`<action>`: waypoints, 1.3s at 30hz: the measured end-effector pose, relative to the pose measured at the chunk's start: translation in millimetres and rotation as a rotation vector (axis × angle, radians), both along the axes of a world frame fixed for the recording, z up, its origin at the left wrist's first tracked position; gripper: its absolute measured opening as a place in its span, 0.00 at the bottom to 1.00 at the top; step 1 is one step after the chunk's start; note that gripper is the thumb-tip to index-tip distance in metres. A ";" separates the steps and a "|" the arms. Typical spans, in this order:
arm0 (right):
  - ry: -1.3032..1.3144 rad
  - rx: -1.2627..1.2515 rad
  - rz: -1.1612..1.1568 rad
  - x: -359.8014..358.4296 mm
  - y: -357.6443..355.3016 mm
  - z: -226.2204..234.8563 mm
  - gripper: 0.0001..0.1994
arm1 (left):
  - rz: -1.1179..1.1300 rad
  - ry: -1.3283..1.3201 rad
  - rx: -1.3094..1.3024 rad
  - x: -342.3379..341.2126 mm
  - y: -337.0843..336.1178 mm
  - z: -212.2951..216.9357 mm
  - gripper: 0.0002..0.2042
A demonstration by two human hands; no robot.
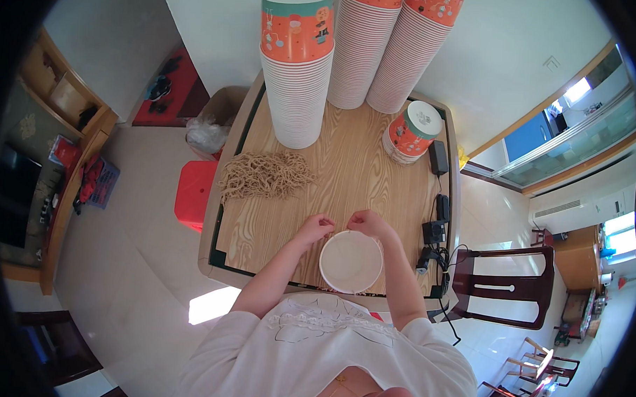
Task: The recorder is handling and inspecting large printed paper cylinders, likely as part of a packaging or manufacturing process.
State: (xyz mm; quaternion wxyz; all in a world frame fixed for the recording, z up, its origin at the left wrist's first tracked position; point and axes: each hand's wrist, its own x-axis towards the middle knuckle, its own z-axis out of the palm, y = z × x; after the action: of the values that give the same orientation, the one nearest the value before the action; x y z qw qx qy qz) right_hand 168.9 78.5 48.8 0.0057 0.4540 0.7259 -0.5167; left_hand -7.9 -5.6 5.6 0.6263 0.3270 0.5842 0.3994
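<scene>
A white round paper bucket [351,262] stands at the table's near edge, its open mouth turned toward me. My left hand [317,228] is just beyond its far left rim, fingers pinched together. At the far rim, my right hand [370,225] is also closed in a pinch, its wrist beside the bucket's right side. What the fingertips hold, if anything, is too small to make out. Left of centre lies a tangled heap of tan twisted cords [266,174]. Farther right, a short stack of orange and green printed buckets [411,134] stands upside down.
Tall bucket stacks [296,93] line the far side of the wood-grain table [347,168]. Black power adapters [434,233] and cables run along its right edge. A red stool [193,194] stands left, a dark wooden chair [504,285] right, and a cardboard box [224,106] beyond the far left corner.
</scene>
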 end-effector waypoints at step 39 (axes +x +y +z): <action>0.018 -0.259 -0.097 10.5 7.1 -35.2 0.12 | -0.112 0.254 0.121 25.3 27.0 -18.8 0.04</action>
State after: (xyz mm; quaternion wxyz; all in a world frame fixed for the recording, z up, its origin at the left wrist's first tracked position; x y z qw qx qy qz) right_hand 179.3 85.5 13.6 0.0330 0.4795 0.6302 -0.6098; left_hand 17.3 21.4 -13.3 0.5476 0.4444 0.6144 0.3537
